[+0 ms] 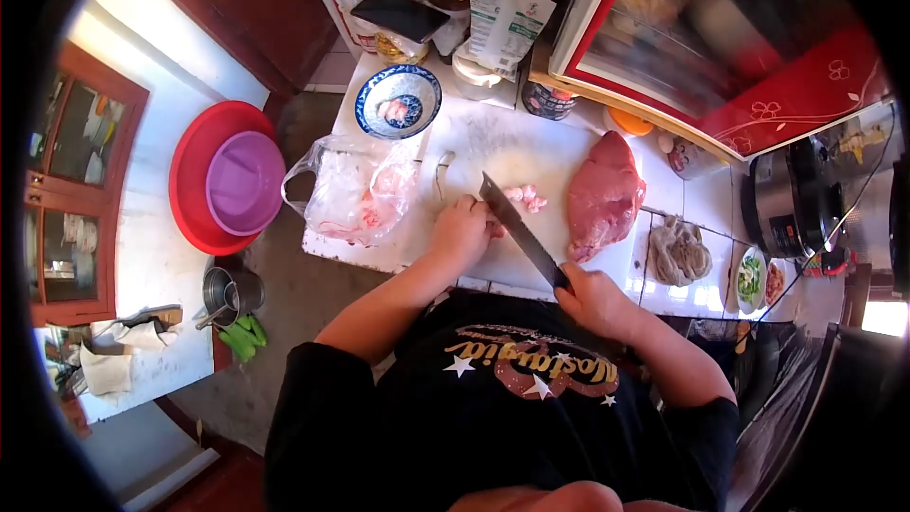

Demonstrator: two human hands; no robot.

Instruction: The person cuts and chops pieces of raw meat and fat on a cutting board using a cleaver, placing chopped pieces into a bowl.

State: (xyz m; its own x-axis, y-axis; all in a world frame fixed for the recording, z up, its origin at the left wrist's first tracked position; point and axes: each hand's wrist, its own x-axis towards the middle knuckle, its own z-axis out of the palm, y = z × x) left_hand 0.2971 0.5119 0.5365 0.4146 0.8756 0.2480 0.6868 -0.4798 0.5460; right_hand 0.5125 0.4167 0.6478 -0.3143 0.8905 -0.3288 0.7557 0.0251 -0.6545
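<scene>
In my right hand (599, 301) is the dark handle of a cleaver (521, 232), its blade slanting up and left over the white cutting board (493, 137). My left hand (464, 232) has its fingers curled on a small piece of meat at the blade's left side, mostly hidden under them. Small pink pieces (528, 197) lie just right of the blade. A large slab of raw meat (605, 192) rests on the board's right part. Left of the board sits a clear plastic bag (355, 185) with pinkish bits in it.
A blue and white bowl (398, 101) holding some meat stands behind the bag. Jars and packets (507, 24) line the back. To the right are a crumpled cloth (679, 251), a plate of chopped greens (751, 280) and a cooker (794, 199). Basins (245, 183) stand at the left.
</scene>
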